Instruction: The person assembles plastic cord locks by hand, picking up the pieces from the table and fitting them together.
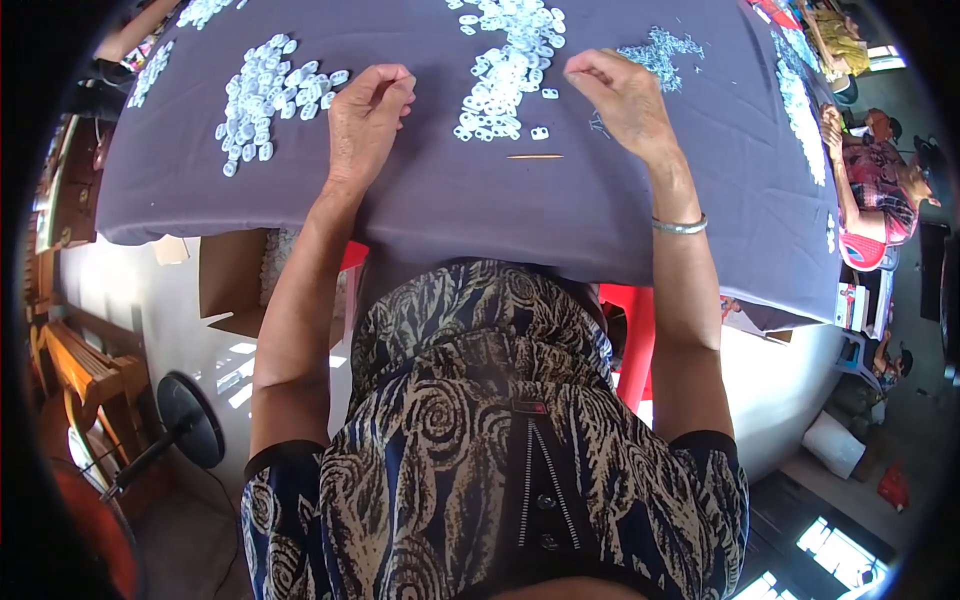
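White plastic pieces (pixel 505 70) in three heaps, two hands.

Bright daylight, fisheye-bent dark edges

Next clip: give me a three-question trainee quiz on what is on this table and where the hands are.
1. True or false: the thin yellowish stick lies on the purple-grey tablecloth between the two hands.
2. Which wrist carries the silver metal bangle? A) left B) right
3. Fill in: the middle pile of small white plastic pieces lies nearest the ____ hand.

Key
1. True; it lies apart from the left hand and the right hand.
2. B.
3. Right; both hands have curled fingers, and whether they pinch anything cannot be told.
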Action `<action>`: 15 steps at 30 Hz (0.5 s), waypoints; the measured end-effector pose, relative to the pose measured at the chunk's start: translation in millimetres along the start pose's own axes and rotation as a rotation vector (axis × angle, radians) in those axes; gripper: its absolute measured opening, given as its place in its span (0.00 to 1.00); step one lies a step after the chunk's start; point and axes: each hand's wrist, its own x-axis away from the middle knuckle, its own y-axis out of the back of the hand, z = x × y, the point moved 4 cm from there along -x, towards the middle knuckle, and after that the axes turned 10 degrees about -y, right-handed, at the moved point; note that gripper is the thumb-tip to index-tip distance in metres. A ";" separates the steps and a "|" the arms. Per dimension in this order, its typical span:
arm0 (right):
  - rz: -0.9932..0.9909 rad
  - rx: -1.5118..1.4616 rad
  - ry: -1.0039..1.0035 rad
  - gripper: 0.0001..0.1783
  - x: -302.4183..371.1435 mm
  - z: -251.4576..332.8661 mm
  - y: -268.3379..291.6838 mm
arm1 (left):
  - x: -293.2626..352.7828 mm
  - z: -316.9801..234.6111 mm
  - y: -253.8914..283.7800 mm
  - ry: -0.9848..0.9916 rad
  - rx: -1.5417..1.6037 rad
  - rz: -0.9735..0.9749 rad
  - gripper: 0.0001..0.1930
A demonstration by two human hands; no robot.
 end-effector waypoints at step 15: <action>0.024 0.185 0.392 0.04 -3.5 17.5 -47.0 | -0.6 -0.5 -0.9 -0.031 -0.005 0.017 0.06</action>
